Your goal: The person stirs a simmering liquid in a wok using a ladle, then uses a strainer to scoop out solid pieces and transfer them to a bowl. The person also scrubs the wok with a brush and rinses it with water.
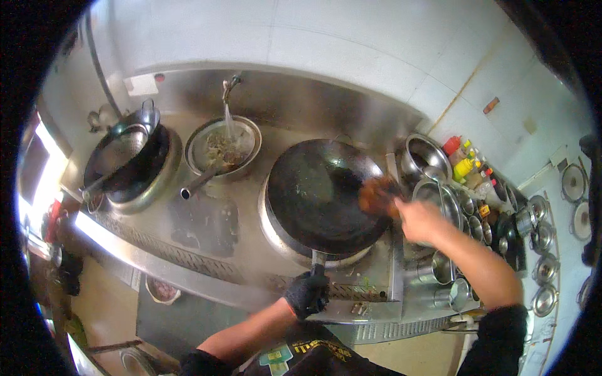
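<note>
My left hand (308, 295), in a black glove, grips the handle (318, 257) of a large dark wok (305, 202). The wok sits on a round metal burner ring (270, 235), and its inside looks wet, with no food visible. My right hand (418, 221) is bare and closed around a brown brush (378, 195), probably a wok brush. The brush is blurred and lies over the wok's right side; I cannot tell whether its bristles touch the metal.
Water runs from a tap (229, 89) into a round basin (256, 152) holding food scraps. At left, a second wok (162, 150) carries a perforated strainer (134, 141). Steel bowls (428, 155), squeeze bottles (463, 168) and seasoning pots (466, 203) crowd the right side.
</note>
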Motion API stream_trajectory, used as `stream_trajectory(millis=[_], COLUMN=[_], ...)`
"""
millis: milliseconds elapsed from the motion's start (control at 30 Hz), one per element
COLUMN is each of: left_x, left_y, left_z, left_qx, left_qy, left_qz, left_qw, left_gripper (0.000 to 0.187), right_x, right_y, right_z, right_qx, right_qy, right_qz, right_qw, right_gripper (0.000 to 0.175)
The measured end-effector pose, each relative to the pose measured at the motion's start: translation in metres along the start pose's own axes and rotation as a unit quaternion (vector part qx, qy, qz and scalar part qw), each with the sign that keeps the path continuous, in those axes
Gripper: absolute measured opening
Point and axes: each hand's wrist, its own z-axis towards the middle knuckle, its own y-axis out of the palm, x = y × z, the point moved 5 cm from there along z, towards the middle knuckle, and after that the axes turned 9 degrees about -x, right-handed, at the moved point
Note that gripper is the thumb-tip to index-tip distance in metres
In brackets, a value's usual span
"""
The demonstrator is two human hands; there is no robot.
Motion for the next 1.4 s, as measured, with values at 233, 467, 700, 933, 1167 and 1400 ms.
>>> stream_trajectory(millis=[233,467,700,933,1167,1400], left_x=[-0.013,0.004,0.023,0.006,0.018,0.02], left_y=[0.008,0.012,0.014,0.01,0.0,0.004], left_z=[-0.001,-0.009,-0.012,-0.007,-0.007,-0.003], left_qx=[0.048,0.048,0.069,0.054,0.039,0.012], left_qy=[-0.159,-0.149,-0.174,-0.164,-0.025,0.1], left_qz=[-0.353,-0.461,-0.256,-0.287,0.135,-0.016], left_qw=[0.921,0.873,0.948,0.942,0.99,0.995], left_gripper=[0.011,0.01,0.03,0.032,0.029,0.031], right_x=[-0.132,-0.054,-0.143,-0.03,-0.03,-0.102], right_y=[0.016,0.014,-0.009,-0.002,-0.032,0.04], right_z=[0.084,0.059,0.07,-0.061,0.085,0.021], right_qx=[0.089,0.001,0.045,-0.152,0.071,-0.006], right_qy=[-0.172,-0.106,-0.2,-0.086,-0.009,-0.191], right_qz=[0.215,0.079,0.264,0.014,-0.007,0.087], right_qw=[0.957,0.991,0.943,0.985,0.997,0.978], right_gripper=[0.064,0.056,0.047,0.059,0.049,0.065])
